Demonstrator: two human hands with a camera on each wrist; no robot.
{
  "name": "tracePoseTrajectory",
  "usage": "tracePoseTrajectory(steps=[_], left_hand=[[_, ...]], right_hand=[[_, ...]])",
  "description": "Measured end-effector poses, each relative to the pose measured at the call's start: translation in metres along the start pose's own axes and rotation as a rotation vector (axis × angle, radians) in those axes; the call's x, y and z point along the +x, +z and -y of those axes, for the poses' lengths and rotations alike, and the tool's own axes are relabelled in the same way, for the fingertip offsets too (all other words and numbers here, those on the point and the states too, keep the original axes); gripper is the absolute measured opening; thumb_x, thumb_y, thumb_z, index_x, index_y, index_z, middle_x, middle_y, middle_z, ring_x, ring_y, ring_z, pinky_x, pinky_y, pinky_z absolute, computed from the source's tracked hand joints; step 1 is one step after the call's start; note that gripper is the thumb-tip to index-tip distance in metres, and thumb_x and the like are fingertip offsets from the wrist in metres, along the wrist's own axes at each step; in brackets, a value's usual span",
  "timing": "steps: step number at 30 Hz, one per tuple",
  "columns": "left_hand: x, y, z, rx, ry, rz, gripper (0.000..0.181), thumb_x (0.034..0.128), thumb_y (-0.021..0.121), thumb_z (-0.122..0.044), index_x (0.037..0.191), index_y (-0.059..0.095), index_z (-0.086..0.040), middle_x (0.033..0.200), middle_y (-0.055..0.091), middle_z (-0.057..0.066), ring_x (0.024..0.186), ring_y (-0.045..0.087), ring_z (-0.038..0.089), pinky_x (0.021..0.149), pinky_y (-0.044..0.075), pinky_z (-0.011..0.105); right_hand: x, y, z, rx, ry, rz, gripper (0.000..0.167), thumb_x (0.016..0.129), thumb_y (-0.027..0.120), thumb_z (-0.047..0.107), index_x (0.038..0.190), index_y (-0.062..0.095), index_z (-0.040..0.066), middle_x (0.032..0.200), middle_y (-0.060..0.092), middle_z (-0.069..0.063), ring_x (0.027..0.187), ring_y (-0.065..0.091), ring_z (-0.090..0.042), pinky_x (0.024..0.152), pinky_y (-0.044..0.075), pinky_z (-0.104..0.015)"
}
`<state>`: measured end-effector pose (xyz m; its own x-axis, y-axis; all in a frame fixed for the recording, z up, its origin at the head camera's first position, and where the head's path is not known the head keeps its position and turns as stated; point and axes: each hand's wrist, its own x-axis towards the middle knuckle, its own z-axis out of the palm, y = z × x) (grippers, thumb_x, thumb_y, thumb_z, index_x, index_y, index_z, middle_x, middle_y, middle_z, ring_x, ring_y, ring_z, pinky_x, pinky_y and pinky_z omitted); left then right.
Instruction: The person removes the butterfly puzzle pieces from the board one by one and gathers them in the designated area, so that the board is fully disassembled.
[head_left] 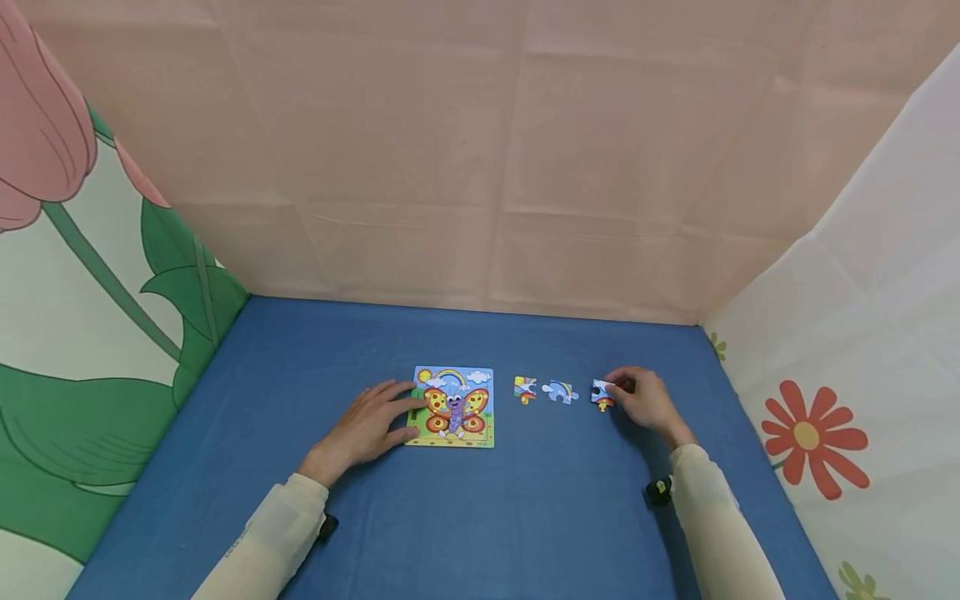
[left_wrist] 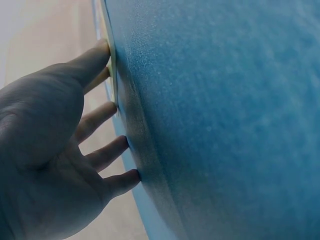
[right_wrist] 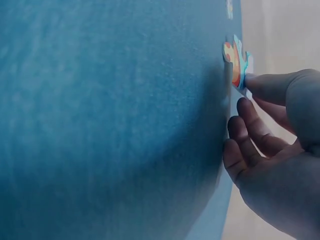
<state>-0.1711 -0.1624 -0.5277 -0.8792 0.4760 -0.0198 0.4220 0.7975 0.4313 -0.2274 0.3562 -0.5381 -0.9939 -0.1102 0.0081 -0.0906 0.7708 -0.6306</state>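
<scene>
Head view: beige backdrop (head_left: 480, 167) meets blue tabletop (head_left: 480, 533), left grip (head_left: 371, 422) splayed, right grip (head_left: 645, 398) pinching a puzzle piece (head_left: 602, 392).

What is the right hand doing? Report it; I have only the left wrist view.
Observer: The right hand holds a puzzle piece between thumb and fingers.
Operator: Now describe the picture that my angle hides.
Observer: The board at the left hand is printed with a butterfly.
Operator: Tell me what lies between the two.
Observer: Two loose pieces lie on the blue cloth: a multicoloured piece nearer the board, and a light-blue piece to its right.
</scene>
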Motion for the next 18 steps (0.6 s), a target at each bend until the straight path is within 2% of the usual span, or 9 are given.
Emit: tracePoseTrajectory(steps=[4,11,18], left_hand=[[-0.0001,-0.0003,0.0002,-0.004,-0.001,0.001,0.049,0.1081,0.079,-0.031,0.155,0.071,-0.018,0.172,0.054,0.021,0.163,0.042,0.058,0.130,0.035,0.080],[-0.0009,-0.0003,0.0004,-0.008,-0.003,-0.003,0.050,0.1082,0.079,-0.030,0.155,0.071,-0.017,0.172,0.054,0.021,0.163,0.043,0.058,0.129,0.035,0.081],[0.0001,-0.0001,0.0000,-0.012,-0.001,0.000,0.049,0.1081,0.079,-0.031,0.154,0.071,-0.017,0.172,0.055,0.021,0.162,0.043,0.058,0.129,0.035,0.080]], right_hand=[[0.0008,0.0019,0.0002,-0.029,-0.019,-0.001,0.015,0.110,0.074,0.012,0.120,0.081,0.002,0.104,0.075,-0.017,0.082,0.058,-0.019,0.072,0.046,-0.033],[0.0009,0.0045,0.0000,-0.071,-0.011,0.001,0.014,0.109,0.074,0.011,0.117,0.083,0.003,0.115,0.073,-0.020,0.094,0.062,-0.025,0.082,0.049,-0.040],[0.0010,0.0056,-0.0003,-0.071,-0.004,0.001,0.014,0.109,0.075,0.012,0.117,0.084,0.004,0.119,0.072,-0.021,0.098,0.063,-0.027,0.085,0.050,-0.043]])
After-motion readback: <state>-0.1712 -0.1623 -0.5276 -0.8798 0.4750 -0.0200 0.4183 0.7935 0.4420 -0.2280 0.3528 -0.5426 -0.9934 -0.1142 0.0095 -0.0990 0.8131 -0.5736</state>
